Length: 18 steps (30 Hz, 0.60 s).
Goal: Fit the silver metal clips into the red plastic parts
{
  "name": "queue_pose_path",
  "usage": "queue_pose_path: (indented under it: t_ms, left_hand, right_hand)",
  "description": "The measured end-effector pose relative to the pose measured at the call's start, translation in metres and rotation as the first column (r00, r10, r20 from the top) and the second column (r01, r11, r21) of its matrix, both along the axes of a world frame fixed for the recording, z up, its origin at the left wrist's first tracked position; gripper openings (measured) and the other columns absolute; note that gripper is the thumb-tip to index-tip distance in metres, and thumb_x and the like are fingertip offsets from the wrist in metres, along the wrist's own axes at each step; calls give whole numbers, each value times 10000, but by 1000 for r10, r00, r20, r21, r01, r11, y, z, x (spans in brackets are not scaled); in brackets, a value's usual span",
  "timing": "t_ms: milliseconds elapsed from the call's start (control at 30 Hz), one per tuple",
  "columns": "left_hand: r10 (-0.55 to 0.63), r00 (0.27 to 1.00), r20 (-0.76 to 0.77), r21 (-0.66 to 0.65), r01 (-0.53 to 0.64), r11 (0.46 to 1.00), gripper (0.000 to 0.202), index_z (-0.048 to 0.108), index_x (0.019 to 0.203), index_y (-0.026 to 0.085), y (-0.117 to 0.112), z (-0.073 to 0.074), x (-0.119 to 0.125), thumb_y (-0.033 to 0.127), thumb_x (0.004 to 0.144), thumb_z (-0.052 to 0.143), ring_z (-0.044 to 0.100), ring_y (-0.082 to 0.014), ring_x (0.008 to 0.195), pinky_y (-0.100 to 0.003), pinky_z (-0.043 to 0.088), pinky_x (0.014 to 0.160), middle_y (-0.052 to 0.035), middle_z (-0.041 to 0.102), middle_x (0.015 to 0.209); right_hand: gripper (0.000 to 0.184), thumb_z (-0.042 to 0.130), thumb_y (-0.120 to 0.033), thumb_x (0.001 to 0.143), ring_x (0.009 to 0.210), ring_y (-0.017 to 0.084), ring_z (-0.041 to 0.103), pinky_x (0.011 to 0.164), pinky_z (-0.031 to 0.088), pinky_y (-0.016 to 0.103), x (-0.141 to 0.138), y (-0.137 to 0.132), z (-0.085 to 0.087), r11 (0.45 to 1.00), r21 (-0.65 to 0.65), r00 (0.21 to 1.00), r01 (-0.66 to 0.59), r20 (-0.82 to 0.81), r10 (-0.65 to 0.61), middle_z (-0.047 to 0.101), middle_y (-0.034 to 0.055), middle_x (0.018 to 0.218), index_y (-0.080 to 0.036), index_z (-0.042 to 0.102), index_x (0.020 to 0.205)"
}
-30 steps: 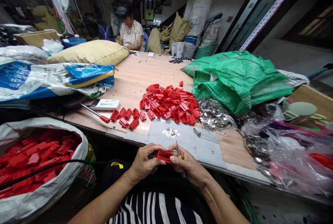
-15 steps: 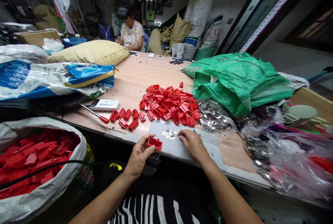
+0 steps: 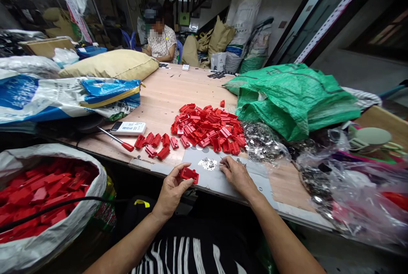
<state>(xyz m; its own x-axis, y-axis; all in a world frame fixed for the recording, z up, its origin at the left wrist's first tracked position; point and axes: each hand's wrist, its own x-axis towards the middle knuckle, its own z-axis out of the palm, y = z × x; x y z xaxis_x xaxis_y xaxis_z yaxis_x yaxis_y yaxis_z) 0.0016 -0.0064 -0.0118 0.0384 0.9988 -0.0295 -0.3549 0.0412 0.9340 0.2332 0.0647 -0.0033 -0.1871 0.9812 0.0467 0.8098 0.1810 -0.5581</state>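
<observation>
My left hand (image 3: pixel 171 191) is closed around a small red plastic case (image 3: pixel 188 174), holding it at the table's front edge with its hollow side toward me. Specks of metal show inside the case. My right hand (image 3: pixel 238 177) is just right of a small heap of shiny metal pieces (image 3: pixel 208 164) on a grey sheet (image 3: pixel 195 156). Its fingers are pinched together, and a thin piece seems to poke out at the tips, too small to name. Beyond both hands lies a big pile of red cases (image 3: pixel 207 127). Several more red cases (image 3: pixel 156 139) lie to its left.
At left stands a white sack (image 3: pixel 103 176) filled with red parts. A red-handled tool (image 3: pixel 126 146) and a white box-shaped device (image 3: pixel 129 128) lie nearby. A green sack (image 3: pixel 287 95) and plastic bags of metal parts (image 3: pixel 264 144) are at right. Another person (image 3: pixel 162 42) sits across the table.
My right hand has shifted slightly, its fingertips still beside the metal heap. The red case in my left hand has tilted a little.
</observation>
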Motion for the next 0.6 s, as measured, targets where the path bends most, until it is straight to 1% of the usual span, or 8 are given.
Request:
queue_pose_path:
  t_ms: [67,133,200,267,333,400,500,600]
  left_hand:
    - [47,992,-120,57,-40,998,411,592,1135,186,-1,1,0,266,750,715,622,-144,826,-277,511,813,-30,657,922]
    - [102,965,-240,146,-68,987,354,619,1063,189,-1,2,1,264,736,732,621,-153,847,-276,507,814,-35,647,944]
    - [150,933,-327,243,-70,967,298,632,1003,194,-2,2,3,263,734,738,617,-165,883,-278,509,815,-40,631,965]
    - [180,911,-370,314,-59,948,269,632,984,200,-2,1,5,265,743,732,614,-170,893,-275,519,790,-41,618,963]
    - [200,897,-394,360,-50,932,259,629,986,205,-3,1,6,266,753,724,613,-175,895,-270,526,762,-44,616,957]
    - [223,884,-412,388,-52,920,254,627,989,204,-3,1,7,266,760,719,613,-180,897,-270,526,752,-51,620,954]
    - [252,866,-431,408,-62,911,254,628,984,198,-3,2,7,273,760,722,616,-184,890,-277,520,761,-57,628,946]
    - [270,856,-441,421,-68,904,253,628,976,196,-4,3,7,280,758,725,619,-186,883,-283,517,767,-56,634,935]
  right_hand:
    - [66,526,-265,821,717,176,557,681,400,306,-4,-5,3,1000,-17,996,-8,-84,6,633,17,763,-214,563,800]
    - [144,549,-341,817,663,154,526,623,394,281,-15,-12,8,996,-78,955,-31,-297,7,603,6,723,-208,570,767]
    - [221,601,-415,786,567,117,448,533,349,251,-29,-22,13,979,-186,826,-77,-562,-42,533,-20,657,-198,566,766]
    - [287,644,-464,755,485,82,340,467,277,231,-45,-32,18,949,-289,690,-129,-713,-123,448,-54,591,-194,547,774]
    - [322,666,-483,745,469,71,304,458,253,226,-59,-39,19,927,-340,612,-155,-770,-180,416,-67,559,-191,535,776]
    - [338,679,-490,740,480,71,317,468,259,226,-69,-44,17,925,-347,577,-152,-792,-202,423,-65,555,-183,541,772]
    - [356,682,-508,736,488,72,324,471,262,227,-74,-47,11,936,-331,554,-124,-805,-211,426,-63,567,-183,542,765]
    - [372,675,-531,734,497,79,330,474,276,232,-74,-48,9,943,-316,567,-104,-798,-205,425,-58,583,-192,524,754]
